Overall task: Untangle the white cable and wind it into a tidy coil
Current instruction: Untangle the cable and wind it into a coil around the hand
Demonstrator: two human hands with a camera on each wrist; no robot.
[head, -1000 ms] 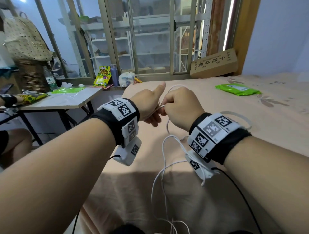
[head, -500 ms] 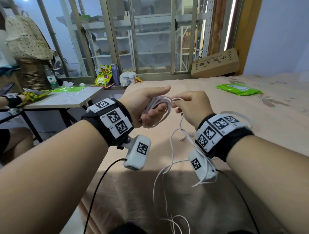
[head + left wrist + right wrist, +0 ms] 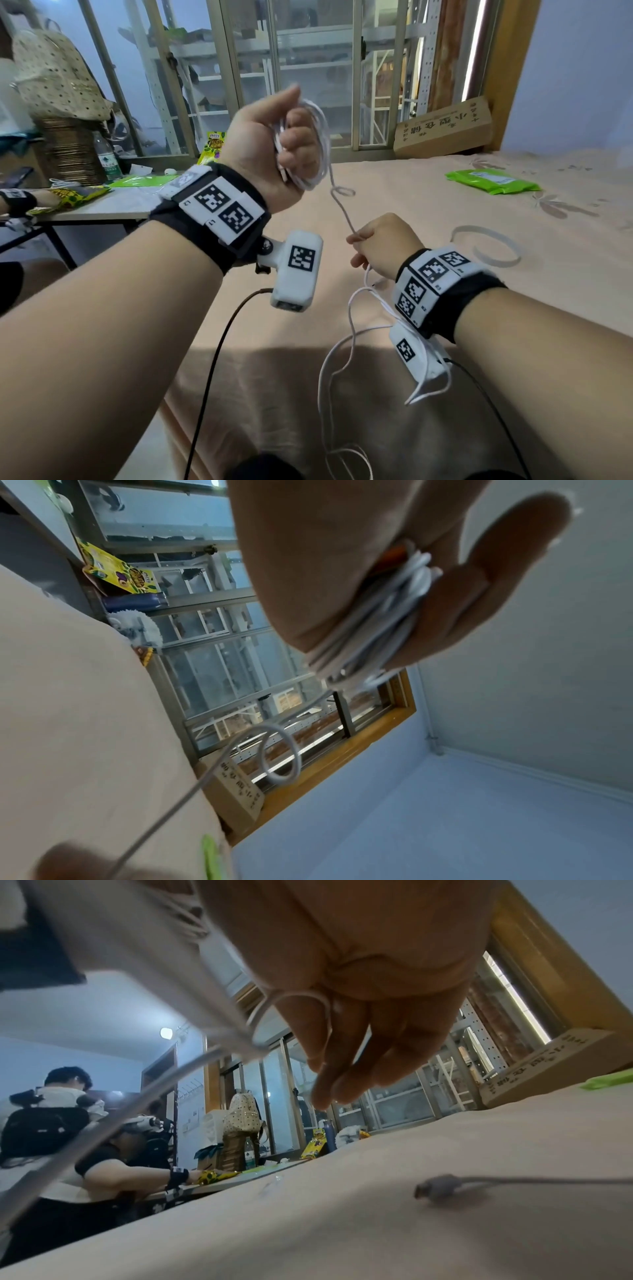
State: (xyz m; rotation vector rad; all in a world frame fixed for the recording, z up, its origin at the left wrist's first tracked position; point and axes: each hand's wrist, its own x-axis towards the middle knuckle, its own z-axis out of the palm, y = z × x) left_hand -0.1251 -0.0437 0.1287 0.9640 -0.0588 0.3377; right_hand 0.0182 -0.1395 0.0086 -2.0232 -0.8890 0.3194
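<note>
The left hand (image 3: 270, 144) was raised above the bed (image 3: 428, 212), fingers curled round several wound loops of the white cable (image 3: 318, 137) — the bundle sat in the palm, thumb up beside it. In the left wrist view the loops were pressed between palm and fingers (image 3: 455, 601). From the bundle one strand ran down, with a small kink loop partway, to the right hand (image 3: 380, 246), held lower and just above the bed; its fingertips pinched the strand. Below the right hand the slack hung in loose curves over the wrist camera and trailed off the bed's near edge. The cable's plug (image 3: 436, 1190) lay on the bedsheet — seen in the right wrist view. A green packet (image 3: 493, 181) lay farther back on the bed, well apart from both hands.
</note>
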